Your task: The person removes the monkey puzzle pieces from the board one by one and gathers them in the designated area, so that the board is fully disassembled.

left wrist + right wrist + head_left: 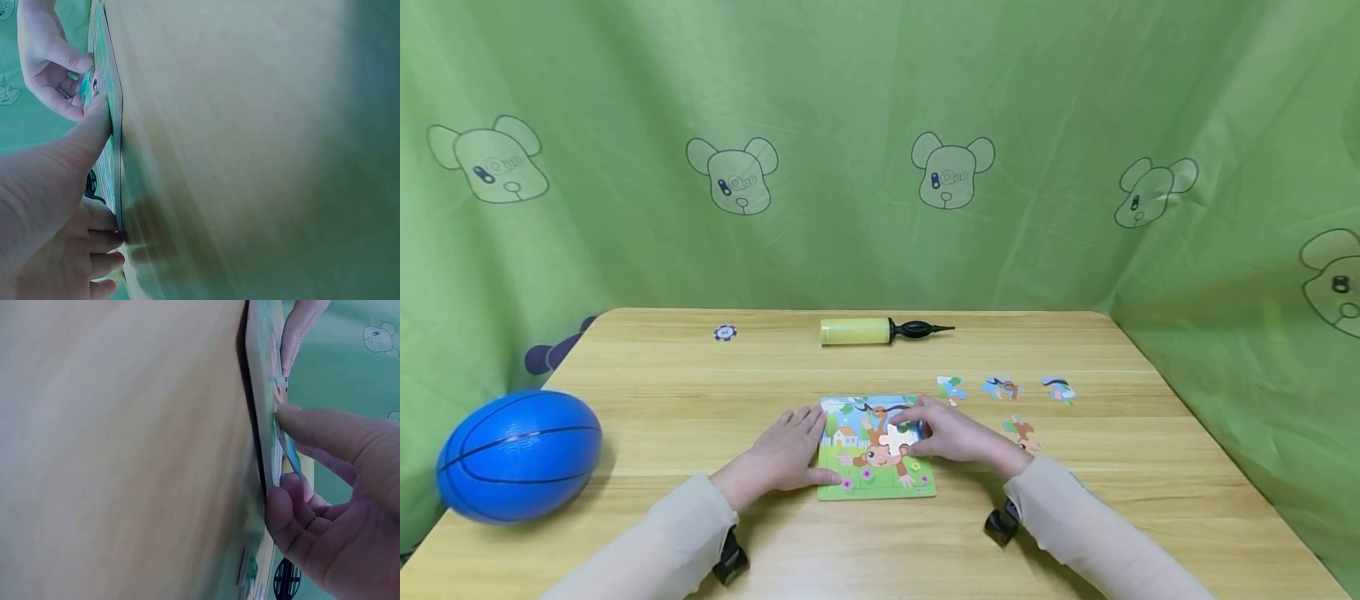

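Observation:
A jigsaw puzzle board [877, 492] with a cartoon monkey picture lies on the table, with a pale gap in the right half of its picture. My left hand [786, 450] rests along the board's left edge, fingers fairly straight, and its thumb [94, 122] presses on the picture. At the gap, my right hand [951, 431] pinches a puzzle piece [290, 456] that stands tilted up from the board. Fingers partly hide this piece in the head view. Loose puzzle pieces lie to the right, among them a monkey-face piece [1022, 433] and a blue one [1058, 390].
A blue ball [520, 457] with black lines sits at the table's left edge. Toward the back lie a yellow hand pump [856, 331] with a black nozzle and a round chip [725, 333]. A green curtain [842, 75] hangs behind the wooden table [662, 400].

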`<state>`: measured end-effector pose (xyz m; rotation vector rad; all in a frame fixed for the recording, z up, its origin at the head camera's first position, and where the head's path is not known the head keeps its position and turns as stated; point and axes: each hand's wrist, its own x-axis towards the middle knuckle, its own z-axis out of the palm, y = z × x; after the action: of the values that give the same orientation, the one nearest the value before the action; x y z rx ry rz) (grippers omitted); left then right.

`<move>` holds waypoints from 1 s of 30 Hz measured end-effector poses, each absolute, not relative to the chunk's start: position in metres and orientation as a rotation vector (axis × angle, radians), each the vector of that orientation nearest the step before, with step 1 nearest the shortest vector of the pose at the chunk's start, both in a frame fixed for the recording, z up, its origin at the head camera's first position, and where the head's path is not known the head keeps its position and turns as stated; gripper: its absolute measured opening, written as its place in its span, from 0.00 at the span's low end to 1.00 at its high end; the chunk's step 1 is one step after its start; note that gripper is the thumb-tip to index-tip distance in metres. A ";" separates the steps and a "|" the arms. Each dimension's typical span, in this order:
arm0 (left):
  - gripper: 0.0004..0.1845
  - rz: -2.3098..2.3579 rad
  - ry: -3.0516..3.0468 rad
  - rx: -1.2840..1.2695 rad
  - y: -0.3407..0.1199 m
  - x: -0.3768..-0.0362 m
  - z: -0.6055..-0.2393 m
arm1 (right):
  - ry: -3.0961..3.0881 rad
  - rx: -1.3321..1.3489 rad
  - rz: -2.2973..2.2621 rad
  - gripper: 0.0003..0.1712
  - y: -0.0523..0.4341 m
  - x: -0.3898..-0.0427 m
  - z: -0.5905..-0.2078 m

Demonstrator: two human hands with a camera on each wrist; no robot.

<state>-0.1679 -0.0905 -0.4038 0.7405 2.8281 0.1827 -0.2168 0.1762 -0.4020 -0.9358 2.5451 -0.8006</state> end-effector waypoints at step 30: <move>0.51 0.163 2.830 0.758 -0.091 -0.169 -0.405 | 2.291 -0.497 -1.490 0.16 0.235 -0.222 -0.377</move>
<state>-0.1687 -0.0911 -0.4046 0.7578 2.8299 0.1628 -0.2216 0.2353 -0.3771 -0.4971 2.2908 -1.4898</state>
